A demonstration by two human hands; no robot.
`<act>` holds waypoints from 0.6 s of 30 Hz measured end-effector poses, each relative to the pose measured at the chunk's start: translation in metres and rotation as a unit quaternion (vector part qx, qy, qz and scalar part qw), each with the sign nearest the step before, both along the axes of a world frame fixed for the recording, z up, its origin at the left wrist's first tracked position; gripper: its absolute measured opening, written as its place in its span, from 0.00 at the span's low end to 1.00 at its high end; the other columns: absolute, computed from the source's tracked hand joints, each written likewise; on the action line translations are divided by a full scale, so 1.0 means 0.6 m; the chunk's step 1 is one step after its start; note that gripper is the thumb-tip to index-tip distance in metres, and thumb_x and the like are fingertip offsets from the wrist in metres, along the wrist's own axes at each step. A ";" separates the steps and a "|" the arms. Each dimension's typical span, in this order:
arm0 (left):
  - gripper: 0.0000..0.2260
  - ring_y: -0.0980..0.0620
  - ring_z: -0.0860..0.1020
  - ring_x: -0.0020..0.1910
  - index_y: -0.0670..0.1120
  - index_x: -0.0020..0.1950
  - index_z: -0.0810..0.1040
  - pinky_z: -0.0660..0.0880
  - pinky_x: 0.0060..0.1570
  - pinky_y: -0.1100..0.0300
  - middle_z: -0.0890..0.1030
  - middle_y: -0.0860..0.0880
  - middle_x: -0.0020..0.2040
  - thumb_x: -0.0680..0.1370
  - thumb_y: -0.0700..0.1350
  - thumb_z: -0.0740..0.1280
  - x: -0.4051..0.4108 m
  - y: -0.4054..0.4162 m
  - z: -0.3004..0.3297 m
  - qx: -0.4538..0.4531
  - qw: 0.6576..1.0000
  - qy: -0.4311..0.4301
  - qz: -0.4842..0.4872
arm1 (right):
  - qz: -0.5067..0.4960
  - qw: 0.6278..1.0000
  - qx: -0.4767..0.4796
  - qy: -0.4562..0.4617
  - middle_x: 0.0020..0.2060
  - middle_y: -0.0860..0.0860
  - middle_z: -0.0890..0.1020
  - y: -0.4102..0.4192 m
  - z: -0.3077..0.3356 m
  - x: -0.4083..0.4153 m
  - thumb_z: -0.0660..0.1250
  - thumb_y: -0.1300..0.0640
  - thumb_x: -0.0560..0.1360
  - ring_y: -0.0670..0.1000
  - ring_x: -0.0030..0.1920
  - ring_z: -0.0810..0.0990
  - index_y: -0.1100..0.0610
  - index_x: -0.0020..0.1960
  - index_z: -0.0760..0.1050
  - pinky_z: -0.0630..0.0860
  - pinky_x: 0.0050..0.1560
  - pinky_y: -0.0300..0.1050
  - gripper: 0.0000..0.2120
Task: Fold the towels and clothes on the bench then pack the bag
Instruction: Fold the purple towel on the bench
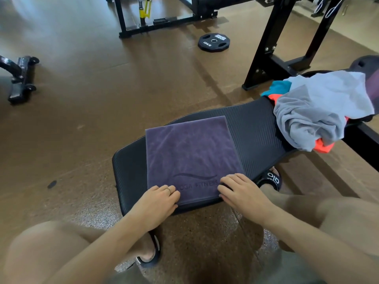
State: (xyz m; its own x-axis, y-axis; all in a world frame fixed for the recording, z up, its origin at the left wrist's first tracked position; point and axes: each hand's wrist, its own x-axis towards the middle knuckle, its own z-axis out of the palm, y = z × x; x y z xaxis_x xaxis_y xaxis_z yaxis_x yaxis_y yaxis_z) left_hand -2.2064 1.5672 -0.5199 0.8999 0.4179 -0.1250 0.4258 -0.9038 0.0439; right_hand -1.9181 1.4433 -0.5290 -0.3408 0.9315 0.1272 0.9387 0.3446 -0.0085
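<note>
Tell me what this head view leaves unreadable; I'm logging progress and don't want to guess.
- Bag: none shows in the head view, so its place and contents are unknown.
- Pile of clothes: the grey garment covers the orange and teal pieces, and the right edge crops it, so the count is unclear.
- Purple towel: the left hand and right hand cover its near corners, and the logo's first letter is hidden.
- Bench: its far end lies under the pile.
</note>
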 end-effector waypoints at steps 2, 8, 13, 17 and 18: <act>0.06 0.53 0.81 0.48 0.52 0.54 0.76 0.80 0.45 0.57 0.80 0.54 0.51 0.80 0.52 0.64 0.005 0.001 0.002 -0.003 1.000 0.017 -0.001 | 0.016 1.000 -0.012 -0.018 0.55 0.50 0.79 0.001 0.000 0.007 0.69 0.54 0.80 0.53 0.57 0.78 0.52 0.54 0.75 0.76 0.60 0.49 0.05; 0.11 0.55 0.75 0.61 0.53 0.63 0.71 0.72 0.63 0.59 0.75 0.55 0.62 0.84 0.56 0.58 0.006 0.000 0.016 -0.074 0.996 0.002 0.041 | 0.042 0.997 -0.042 -0.055 0.55 0.50 0.79 0.006 0.008 0.013 0.74 0.57 0.75 0.52 0.56 0.78 0.53 0.55 0.77 0.77 0.60 0.48 0.11; 0.12 0.51 0.77 0.62 0.50 0.65 0.72 0.73 0.61 0.56 0.77 0.51 0.64 0.86 0.51 0.56 0.011 -0.005 0.014 -0.031 0.999 0.030 0.000 | 0.054 0.994 -0.060 -0.072 0.53 0.51 0.79 0.003 0.012 0.013 0.76 0.59 0.73 0.52 0.52 0.78 0.55 0.55 0.78 0.77 0.55 0.47 0.13; 0.09 0.52 0.78 0.55 0.51 0.59 0.73 0.73 0.55 0.58 0.77 0.53 0.57 0.85 0.51 0.56 0.009 0.004 0.021 -0.064 0.998 0.007 -0.003 | 0.069 0.994 -0.050 -0.074 0.49 0.51 0.78 0.005 0.020 0.013 0.74 0.61 0.74 0.52 0.48 0.76 0.55 0.51 0.76 0.76 0.50 0.46 0.10; 0.08 0.52 0.78 0.53 0.51 0.56 0.72 0.73 0.53 0.58 0.77 0.53 0.54 0.84 0.52 0.56 0.006 0.007 0.023 -0.075 0.997 -0.003 0.001 | 0.073 0.993 -0.046 -0.075 0.48 0.50 0.78 0.005 0.021 0.012 0.73 0.61 0.74 0.52 0.47 0.76 0.55 0.50 0.75 0.76 0.49 0.46 0.08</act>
State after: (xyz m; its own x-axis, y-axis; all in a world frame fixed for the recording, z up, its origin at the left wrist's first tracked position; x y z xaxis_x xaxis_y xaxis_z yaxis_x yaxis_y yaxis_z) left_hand -2.2027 1.5717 -0.5061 0.8995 0.3975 -0.1815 0.4278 -0.8857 0.1805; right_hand -1.9108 1.4463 -0.5162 -0.4810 0.8765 -0.0189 0.8723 0.4806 0.0898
